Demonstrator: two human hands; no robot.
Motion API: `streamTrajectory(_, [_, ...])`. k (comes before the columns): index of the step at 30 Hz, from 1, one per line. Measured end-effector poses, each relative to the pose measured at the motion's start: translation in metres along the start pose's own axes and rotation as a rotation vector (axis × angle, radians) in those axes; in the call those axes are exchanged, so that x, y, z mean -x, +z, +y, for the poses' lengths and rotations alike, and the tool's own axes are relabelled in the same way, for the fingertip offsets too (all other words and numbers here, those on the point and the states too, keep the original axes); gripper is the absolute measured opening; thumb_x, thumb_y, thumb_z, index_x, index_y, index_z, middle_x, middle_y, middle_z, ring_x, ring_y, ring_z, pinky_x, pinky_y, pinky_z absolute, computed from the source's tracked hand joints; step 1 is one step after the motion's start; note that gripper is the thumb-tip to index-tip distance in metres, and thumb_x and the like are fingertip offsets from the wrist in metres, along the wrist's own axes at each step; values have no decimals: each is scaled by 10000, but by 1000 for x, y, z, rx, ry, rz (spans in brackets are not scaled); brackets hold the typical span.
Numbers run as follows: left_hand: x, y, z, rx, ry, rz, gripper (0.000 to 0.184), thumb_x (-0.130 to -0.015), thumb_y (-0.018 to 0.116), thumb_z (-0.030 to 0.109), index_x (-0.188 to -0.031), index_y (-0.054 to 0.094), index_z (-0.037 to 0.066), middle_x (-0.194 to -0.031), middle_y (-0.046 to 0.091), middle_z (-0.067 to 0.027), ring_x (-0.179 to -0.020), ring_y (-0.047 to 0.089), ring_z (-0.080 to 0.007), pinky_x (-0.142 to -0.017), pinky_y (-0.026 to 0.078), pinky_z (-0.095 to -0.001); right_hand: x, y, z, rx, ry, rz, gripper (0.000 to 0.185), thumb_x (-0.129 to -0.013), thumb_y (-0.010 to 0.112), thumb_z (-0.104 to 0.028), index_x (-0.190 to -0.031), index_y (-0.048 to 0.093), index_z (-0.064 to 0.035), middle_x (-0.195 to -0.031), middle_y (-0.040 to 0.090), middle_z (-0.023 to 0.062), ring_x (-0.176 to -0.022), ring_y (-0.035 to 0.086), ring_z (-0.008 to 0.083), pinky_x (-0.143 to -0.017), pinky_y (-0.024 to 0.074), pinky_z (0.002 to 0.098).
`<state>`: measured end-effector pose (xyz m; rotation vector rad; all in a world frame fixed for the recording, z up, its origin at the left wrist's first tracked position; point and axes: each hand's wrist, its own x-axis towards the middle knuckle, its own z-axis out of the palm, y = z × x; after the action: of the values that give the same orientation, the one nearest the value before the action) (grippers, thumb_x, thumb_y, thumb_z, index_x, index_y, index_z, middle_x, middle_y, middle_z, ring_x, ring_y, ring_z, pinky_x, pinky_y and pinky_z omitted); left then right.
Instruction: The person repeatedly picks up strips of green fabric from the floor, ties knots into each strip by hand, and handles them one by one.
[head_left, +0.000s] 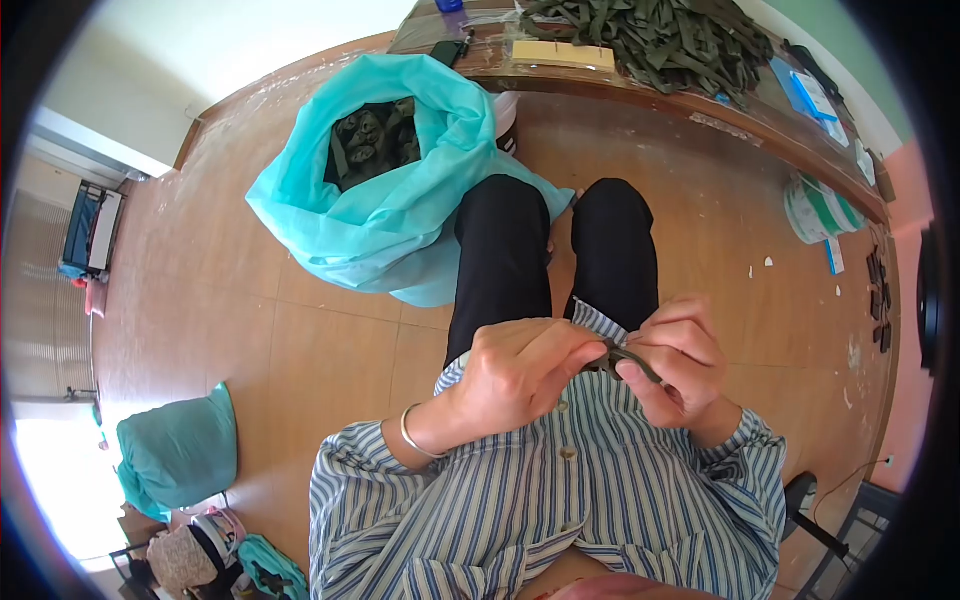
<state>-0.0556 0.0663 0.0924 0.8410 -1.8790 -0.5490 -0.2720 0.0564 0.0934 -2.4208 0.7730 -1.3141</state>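
Over my lap, my left hand [530, 372] pinches one end of a dark olive strap [638, 363] between thumb and fingers. My right hand [680, 358] is closed on the other part of it, with the strap bending over toward the thumb. Fingers cover much of the strap, so its full shape is hidden. Beyond my knees to the left stands an open turquoise bag [300, 215] with dark rolled straps [372, 140] inside. A large heap of loose olive straps [660, 40] lies on the table at the top.
The wooden table [690, 105] holds a phone [447, 52], a yellowish block [563, 55] and blue-white boxes [815, 97]. A white-green bucket [815, 210] stands below its right end. Another tied turquoise bag [180, 450] and other bags [190, 555] are at lower left.
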Motion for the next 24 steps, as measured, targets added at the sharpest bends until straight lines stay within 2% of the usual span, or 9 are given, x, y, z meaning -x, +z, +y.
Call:
streamTrajectory(4, [-6,-15,-1,273,-655,-96,130,-1010,646,71,-894,671,18,-723,630,-20,-611,523,-83,-537,407,-234,-10,9,-1,-61,339,12,208,-835,778,-102,-1041,752,-102,-1066,659,-1,-937,572,201,-879,448,380])
streamTrajectory(7, [-9,-18,-12,492,-761,-18,209,-1056,595,125,-894,653,6,-712,600,-13,-617,465,-74,-538,382,-235,-15,5,-3,136,135,0,270,-830,793,-126,-1095,744,-108,-1093,663,1,-970,583,204,-911,451,385])
streamTrajectory(9, [-3,-15,-19,431,-734,-33,207,-1057,590,139,-902,636,10,-713,594,-17,-614,457,-98,-548,392,-253,-23,6,-3,290,-97,-3,334,-825,808,-151,-1149,735,-114,-1119,667,4,-1003,594,207,-944,453,390])
streamTrajectory(11, [-7,-18,-7,259,-679,-114,148,-1040,582,107,-920,611,26,-723,574,-48,-622,470,-146,-585,438,-334,-28,8,-10,477,-107,-153,375,-814,827,-193,-1167,719,-129,-1112,671,12,-1059,603,206,-993,445,402])
streamTrajectory(13, [5,-11,-35,-56,-230,-229,158,-1068,546,170,-971,575,49,-824,602,-90,-647,520,-233,-608,447,-379,-25,11,-6,477,-47,-225,320,-819,808,-141,-1122,713,-110,-1071,670,30,-1060,609,229,-1004,441,456])
streamTrajectory(14, [-2,-16,-27,-67,-271,-327,228,-1029,611,251,-975,558,36,-885,648,-163,-703,596,-337,-636,473,-418,-25,12,-3,467,-53,-244,302,-823,791,-109,-1114,710,-98,-1040,667,38,-1030,611,246,-993,446,475])
streamTrajectory(16, [-2,-31,-11,190,-579,-413,327,-974,680,325,-991,563,20,-975,676,-189,-761,651,-385,-661,503,-434,-22,13,10,448,-70,-265,273,-834,752,-44,-1100,703,-73,-977,659,57,-963,612,283,-965,456,509])
streamTrajectory(17, [-4,-24,-9,56,-487,-430,432,-929,723,408,-998,574,9,-978,693,-211,-771,679,-417,-665,537,-443,-18,5,23,394,-91,-284,239,-852,735,-60,-1087,696,-74,-971,659,62,-953,613,284,-963,459,505])
streamTrajectory(24, [23,-21,-1,-612,81,-306,421,-992,650,436,-978,640,15,-845,716,-191,-739,708,-383,-677,575,-436,-40,-8,11,-49,-273,-560,97,-984,617,-174,-996,647,-82,-928,663,103,-884,618,293,-947,480,471])
